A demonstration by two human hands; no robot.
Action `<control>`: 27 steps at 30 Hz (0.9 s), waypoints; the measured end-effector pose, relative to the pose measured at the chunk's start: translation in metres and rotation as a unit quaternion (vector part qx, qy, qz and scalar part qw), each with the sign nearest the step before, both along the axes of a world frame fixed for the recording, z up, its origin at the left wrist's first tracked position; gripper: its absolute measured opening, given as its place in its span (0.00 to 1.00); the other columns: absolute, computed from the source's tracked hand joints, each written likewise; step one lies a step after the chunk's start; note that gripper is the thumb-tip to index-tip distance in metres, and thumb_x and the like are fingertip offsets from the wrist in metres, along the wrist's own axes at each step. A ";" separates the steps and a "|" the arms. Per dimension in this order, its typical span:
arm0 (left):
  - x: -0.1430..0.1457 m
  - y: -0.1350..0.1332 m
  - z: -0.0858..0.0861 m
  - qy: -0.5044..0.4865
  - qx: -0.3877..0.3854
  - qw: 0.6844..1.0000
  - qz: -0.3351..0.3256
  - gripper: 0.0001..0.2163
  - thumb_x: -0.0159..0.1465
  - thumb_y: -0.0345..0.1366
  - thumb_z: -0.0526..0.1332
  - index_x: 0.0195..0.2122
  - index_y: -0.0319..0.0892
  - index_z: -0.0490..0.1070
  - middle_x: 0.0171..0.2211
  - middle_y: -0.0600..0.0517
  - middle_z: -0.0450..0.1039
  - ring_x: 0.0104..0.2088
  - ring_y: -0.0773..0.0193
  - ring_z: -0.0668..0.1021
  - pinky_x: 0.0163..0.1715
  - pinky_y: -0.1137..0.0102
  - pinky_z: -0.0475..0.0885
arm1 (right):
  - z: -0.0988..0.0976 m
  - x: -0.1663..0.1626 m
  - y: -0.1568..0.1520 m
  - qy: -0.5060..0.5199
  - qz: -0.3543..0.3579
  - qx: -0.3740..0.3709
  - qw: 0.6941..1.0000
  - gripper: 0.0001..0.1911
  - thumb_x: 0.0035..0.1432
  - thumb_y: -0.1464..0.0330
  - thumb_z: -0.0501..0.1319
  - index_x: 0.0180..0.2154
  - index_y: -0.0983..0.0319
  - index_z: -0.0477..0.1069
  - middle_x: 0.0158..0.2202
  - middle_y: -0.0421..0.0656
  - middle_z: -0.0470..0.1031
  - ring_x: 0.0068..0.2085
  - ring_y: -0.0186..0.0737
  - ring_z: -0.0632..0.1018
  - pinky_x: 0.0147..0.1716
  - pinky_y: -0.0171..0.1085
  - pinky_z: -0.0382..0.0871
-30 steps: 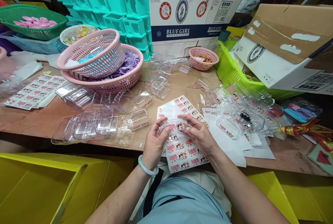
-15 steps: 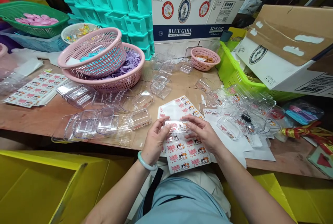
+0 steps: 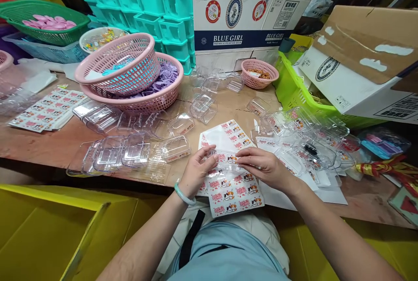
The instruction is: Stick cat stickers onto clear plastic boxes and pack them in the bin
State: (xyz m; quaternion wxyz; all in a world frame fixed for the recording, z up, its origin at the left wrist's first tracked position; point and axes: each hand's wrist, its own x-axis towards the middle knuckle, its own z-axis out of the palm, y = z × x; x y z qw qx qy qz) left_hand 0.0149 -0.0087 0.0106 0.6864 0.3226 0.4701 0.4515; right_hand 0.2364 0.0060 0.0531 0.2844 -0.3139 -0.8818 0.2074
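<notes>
A small clear plastic box is held between both hands above the table's front edge. A printed sticker with pink lettering and a cartoon cat and dog lies along its face. My left hand grips the box's left end, thumb on top. At the right end, the fingers of my right hand are pinched together at the edge of box and sticker; the exact contact is partly hidden. Beneath the hands lies a sticker sheet with rows of the same print, overhanging the table edge.
Clear boxes lie on the left, and stickered boxes are heaped over white paper on the right. Pink baskets with small parts, turquoise crates, beer cartons and a lime-green basket stand behind.
My right hand has turned, its fingers now pinched at the box's right end with the wrist farther right. The left hand still grips the box. The view has shifted slightly.
</notes>
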 end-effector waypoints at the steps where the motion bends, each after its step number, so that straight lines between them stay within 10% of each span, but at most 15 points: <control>1: 0.000 0.001 0.000 0.002 -0.001 1.000 -0.002 0.24 0.53 0.44 0.69 0.51 0.43 0.71 0.47 0.49 0.71 0.38 0.67 0.75 0.38 0.72 0.73 | 0.001 0.000 0.001 -0.021 0.013 0.023 0.999 0.10 0.63 0.73 0.56 0.42 0.61 0.74 0.41 0.47 0.77 0.42 0.38 0.77 0.41 0.38 0.75; 10: 0.002 -0.001 -0.001 0.040 0.022 0.999 -0.002 0.24 0.54 0.44 0.68 0.50 0.43 0.72 0.46 0.48 0.72 0.38 0.66 0.75 0.36 0.72 0.72 | 0.007 -0.010 0.009 -0.231 0.068 0.235 0.942 0.10 0.63 0.76 0.52 0.31 0.65 0.69 0.29 0.46 0.71 0.32 0.40 0.70 0.31 0.37 0.66; 20: 0.013 -0.009 0.003 0.038 0.039 0.998 0.023 0.26 0.52 0.45 0.69 0.49 0.39 0.69 0.33 0.53 0.72 0.27 0.72 0.71 0.28 0.75 0.68 | 0.011 -0.005 0.013 -0.139 0.092 0.196 0.966 0.09 0.64 0.74 0.52 0.37 0.61 0.71 0.35 0.47 0.74 0.39 0.42 0.75 0.40 0.43 0.72; 27: 0.021 -0.020 0.000 0.021 0.055 0.994 0.088 0.21 0.57 0.43 0.66 0.50 0.43 0.66 0.42 0.49 0.74 0.40 0.63 0.77 0.41 0.70 0.71 | 0.037 -0.002 -0.001 0.050 -0.218 0.078 0.972 0.06 0.62 0.68 0.58 0.39 0.57 0.73 0.38 0.46 0.76 0.42 0.43 0.76 0.44 0.46 0.72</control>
